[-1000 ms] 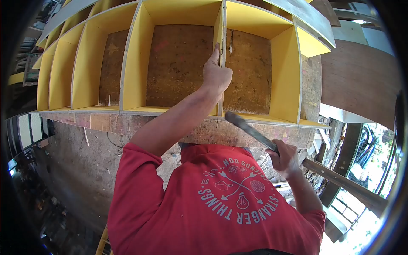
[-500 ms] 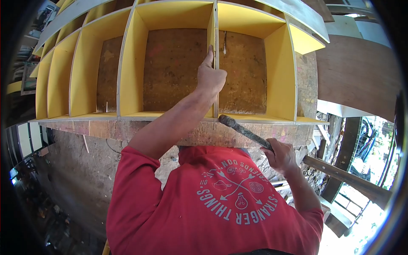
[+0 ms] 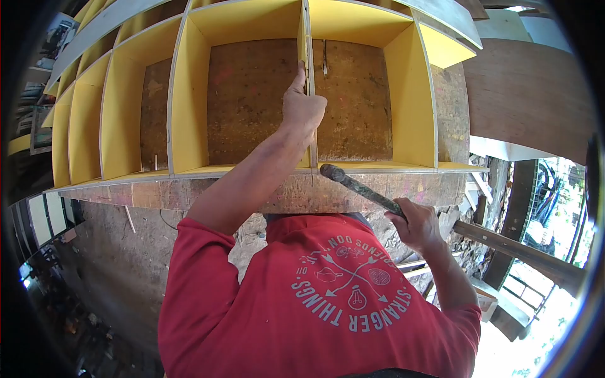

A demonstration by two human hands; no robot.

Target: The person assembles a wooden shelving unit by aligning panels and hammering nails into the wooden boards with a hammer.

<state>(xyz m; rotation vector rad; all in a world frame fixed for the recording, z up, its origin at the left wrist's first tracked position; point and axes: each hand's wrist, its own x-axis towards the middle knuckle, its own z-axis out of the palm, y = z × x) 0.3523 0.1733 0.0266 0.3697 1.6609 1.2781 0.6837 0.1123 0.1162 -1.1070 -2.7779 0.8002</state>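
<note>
My left hand [image 3: 302, 113] is closed round the upright divider panel [image 3: 309, 82] of a yellow-faced wooden shelf unit [image 3: 409, 94]. Its thumb points away from me along the panel, and the other fingers are mostly out of sight. In my right hand [image 3: 416, 225] is the handle of a worn, dark hammer [image 3: 362, 189]. The rounded hammer head is close to the near end of that divider, just over the unit's front edge; I cannot tell whether it touches.
Beneath the unit is a stained wooden workbench [image 3: 378, 192]. A large brown board [image 3: 529, 104] lies to the right, above a wooden beam [image 3: 517, 252]. Further yellow compartments [image 3: 123, 113] extend left. Below the bench is a dirt floor [image 3: 120, 252].
The view has shifted a little, so the unit and my left hand appear slightly further left. Both hands keep their holds, and the hammer stays near the divider's end.
</note>
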